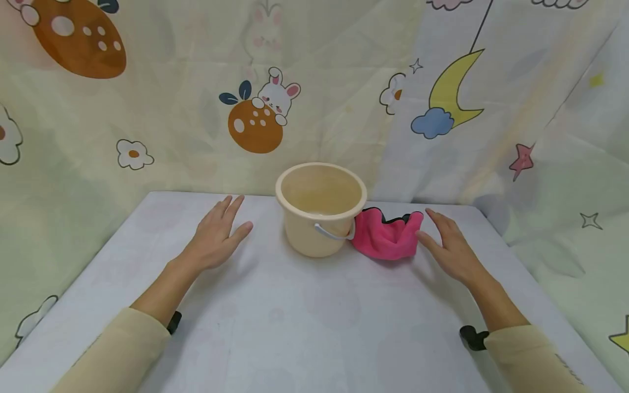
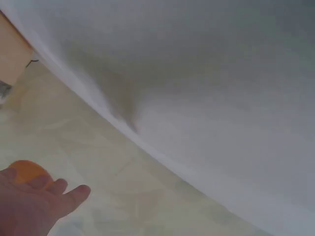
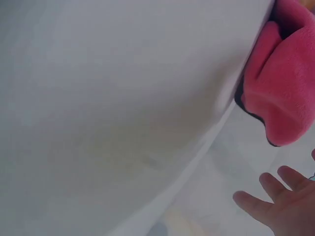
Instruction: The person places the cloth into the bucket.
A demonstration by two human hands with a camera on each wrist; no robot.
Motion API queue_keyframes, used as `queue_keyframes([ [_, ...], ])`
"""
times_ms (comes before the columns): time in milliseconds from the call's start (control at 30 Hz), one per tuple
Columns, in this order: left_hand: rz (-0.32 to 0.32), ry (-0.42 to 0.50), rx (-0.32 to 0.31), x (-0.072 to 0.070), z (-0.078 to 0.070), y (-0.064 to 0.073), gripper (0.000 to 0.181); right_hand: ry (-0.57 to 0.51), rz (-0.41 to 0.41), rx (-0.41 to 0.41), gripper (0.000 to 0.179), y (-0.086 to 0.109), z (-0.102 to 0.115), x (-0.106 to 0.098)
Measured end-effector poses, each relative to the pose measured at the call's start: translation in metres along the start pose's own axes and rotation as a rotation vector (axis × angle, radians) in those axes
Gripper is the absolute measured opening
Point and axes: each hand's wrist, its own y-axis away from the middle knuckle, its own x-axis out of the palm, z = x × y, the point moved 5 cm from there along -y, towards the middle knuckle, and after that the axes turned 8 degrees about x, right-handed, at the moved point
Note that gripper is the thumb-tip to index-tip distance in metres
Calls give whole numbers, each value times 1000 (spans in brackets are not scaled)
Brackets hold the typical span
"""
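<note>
A cream plastic bucket (image 1: 316, 232) with a white handle stands upright toward the back of the table. Against its right side lies a crumpled pink cloth (image 1: 388, 240) with dark edging, also visible in the right wrist view as a folded pink cloth (image 3: 285, 83). To the left of the bucket my left hand (image 1: 216, 234) hovers apart from it, fingers straight and holding nothing. My right hand (image 1: 449, 248) is just right of the cloth with its fingers extended; whether the fingertips touch the cloth I cannot tell. Both hands appear low in their wrist views.
The white table (image 1: 304, 327) ends at a back edge just behind the bucket. A patterned fabric curtain (image 1: 334, 109) with bunnies, a moon and flowers hangs behind and at both sides. Dark wrist straps (image 1: 474, 337) show at the sleeve cuffs.
</note>
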Motion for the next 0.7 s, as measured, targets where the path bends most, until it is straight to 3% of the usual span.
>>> queue_keyframes([
  [200,10,153,-33,7,-15,-4,76,-47,42,-2,73,-1,11,10],
  [467,-14,253,-16,11,-23,-11,75,-62,69,19,75,-1,19,18],
  [700,-34,367,-48,18,-32,-20,74,-94,64,8,75,-7,29,26],
])
